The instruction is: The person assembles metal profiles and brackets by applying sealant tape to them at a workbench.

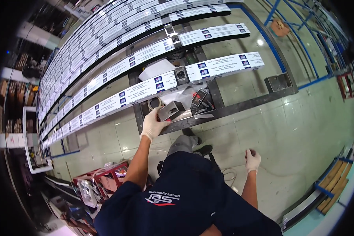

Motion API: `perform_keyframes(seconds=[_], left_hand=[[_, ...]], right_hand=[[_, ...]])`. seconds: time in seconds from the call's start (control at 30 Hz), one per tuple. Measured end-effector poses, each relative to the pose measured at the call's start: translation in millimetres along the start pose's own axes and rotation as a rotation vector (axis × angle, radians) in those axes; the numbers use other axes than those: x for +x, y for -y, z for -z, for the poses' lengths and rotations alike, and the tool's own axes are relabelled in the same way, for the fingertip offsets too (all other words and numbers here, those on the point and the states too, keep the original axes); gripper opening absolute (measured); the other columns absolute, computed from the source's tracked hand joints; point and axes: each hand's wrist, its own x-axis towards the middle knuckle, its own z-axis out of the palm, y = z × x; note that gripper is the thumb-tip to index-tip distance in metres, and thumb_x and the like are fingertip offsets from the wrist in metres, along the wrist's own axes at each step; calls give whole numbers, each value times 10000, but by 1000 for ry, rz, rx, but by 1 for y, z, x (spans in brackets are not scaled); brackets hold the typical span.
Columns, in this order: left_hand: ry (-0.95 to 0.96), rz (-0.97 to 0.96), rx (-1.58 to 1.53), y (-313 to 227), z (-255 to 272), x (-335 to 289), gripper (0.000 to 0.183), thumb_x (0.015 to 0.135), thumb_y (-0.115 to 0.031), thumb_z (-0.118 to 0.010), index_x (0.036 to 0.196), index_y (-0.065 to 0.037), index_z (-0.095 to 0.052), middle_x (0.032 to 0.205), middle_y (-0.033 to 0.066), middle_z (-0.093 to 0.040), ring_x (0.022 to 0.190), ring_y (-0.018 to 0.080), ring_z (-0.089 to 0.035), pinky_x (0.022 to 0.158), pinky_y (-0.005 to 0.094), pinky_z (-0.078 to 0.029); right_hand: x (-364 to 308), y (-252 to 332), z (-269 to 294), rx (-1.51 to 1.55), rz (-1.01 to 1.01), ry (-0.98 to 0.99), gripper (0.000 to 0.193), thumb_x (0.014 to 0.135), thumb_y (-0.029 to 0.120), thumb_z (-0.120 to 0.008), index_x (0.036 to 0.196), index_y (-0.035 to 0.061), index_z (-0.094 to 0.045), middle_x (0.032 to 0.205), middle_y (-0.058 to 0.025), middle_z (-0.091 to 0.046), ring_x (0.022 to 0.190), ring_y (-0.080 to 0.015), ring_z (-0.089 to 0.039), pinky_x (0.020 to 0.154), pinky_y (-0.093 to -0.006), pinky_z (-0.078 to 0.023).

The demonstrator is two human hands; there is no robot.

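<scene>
My left hand, in a white glove, grips the near left side of a grey open-ended rectangular box at the front edge of the work frame. Beside it lies a pale coil. Just beyond runs a long white film-wrapped profile, with a dark metal fitting at a gap in the film. Off to the right, away from the frame, my gloved right hand hangs over the floor with its fingers curled in; whether anything is inside them is hidden.
Small parts and a red-and-black piece lie in a tray area right of the box. More wrapped profiles lie in rows on the dark steel frame. A red cart stands at lower left, a blue rack at far right.
</scene>
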Motion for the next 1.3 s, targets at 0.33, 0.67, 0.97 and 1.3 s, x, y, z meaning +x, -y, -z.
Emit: perform_keyframes(seconds=[0.33, 0.67, 0.97, 1.3], left_hand=[[-214, 19, -1495, -23, -38, 7, 790, 763, -8, -824, 1475, 10, -482, 1366, 107, -602, 1232, 214, -633, 955, 354, -608], [-413, -53, -1731, -53, 13, 89, 818, 836, -179, -787, 1559, 4, -451, 1488, 141, -565, 1375, 273, -560, 1181, 412, -432], [-808, 234, -1220, -104, -34, 6, 787, 816, -159, -850, 1515, -15, -519, 1442, 57, -578, 1371, 175, -499, 1156, 331, -385], [-1381, 475, -1603, -246, -131, -30, 815, 883, -278, -807, 1557, 2, -444, 1425, 85, -602, 1244, 185, -608, 1070, 345, -479]], right_hand=[[48, 260, -102, -550, 695, 273, 444, 892, 334, -820, 1214, 38, -749, 1013, -168, -780, 845, -279, -736, 813, -378, -585], [171, 425, -153, -821, 905, 388, 580, 795, 377, -892, 1212, 5, -738, 960, -179, -751, 904, -336, -736, 840, -419, -584], [295, 550, -351, -816, 1272, 770, 937, 714, 341, -939, 1451, -97, -562, 1382, -305, -659, 1299, -407, -635, 1148, -426, -458], [295, 574, -446, -1417, 1465, 838, 1144, 557, 378, -956, 1490, -49, -451, 1433, -262, -595, 1311, -388, -622, 1099, -429, -530]])
